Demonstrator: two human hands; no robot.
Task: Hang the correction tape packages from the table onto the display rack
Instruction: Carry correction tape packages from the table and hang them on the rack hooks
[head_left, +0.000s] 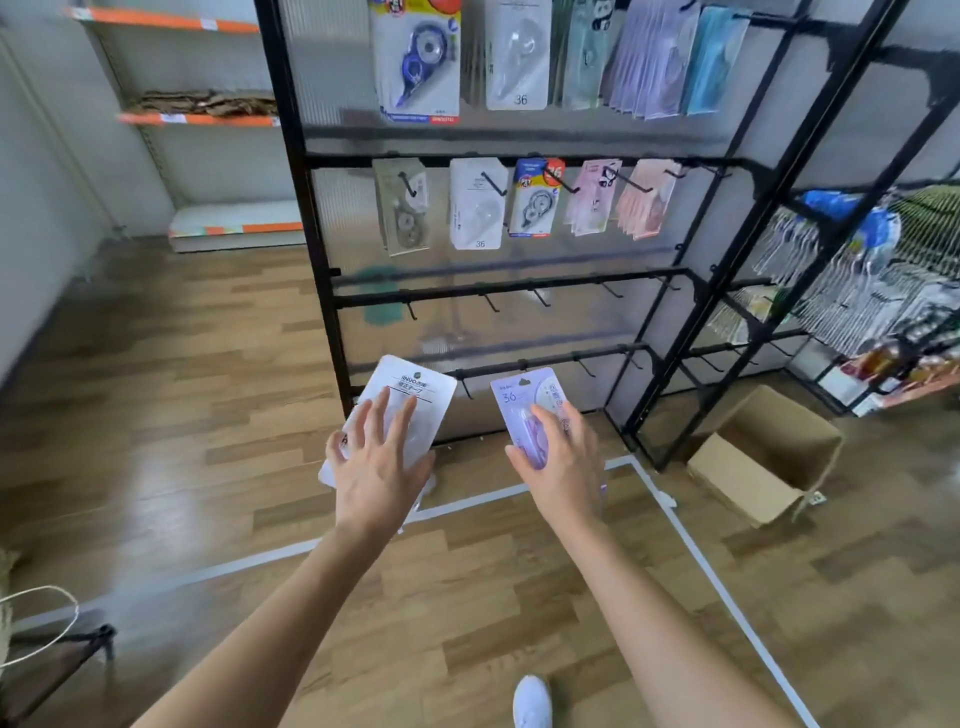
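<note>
Arms stretched forward and a little downward, I face the foot of the display rack (323, 291), both forearms bare. My left hand (376, 462) is in front of the rack's lower left corner, back of the hand toward me. Its fingers are splayed flat over the face of a white package (415, 389) and the thumb hooks round the left edge, so the card is clamped. More white card shows beneath the palm, though I cannot tell how many lie there. My right hand (563, 457) is beside it, in front of the rack's lowest rail (550, 358). Thumb and curled fingers grip the lower half of a purple package (522, 397) marked 36. Its top is tilted toward the rail and not touching any hook. The two hands are apart.

On the rack, the top row (415, 57) carries hanging blister packs, blue, clear and pastel. The second row (478, 208) holds five hooks, each with packages on it. The third rail (509, 288) and the lowest rail show bare black hooks.

Right of the rack's foot, a cardboard box (774, 467) sits on the wood floor, flaps open and its brown inside showing. Further right, a neighbouring rack (857, 270) is crowded with hanging goods. Left of the display rack stand orange-edged shelves (197, 119) with crumpled brown cardboard on one.
</note>
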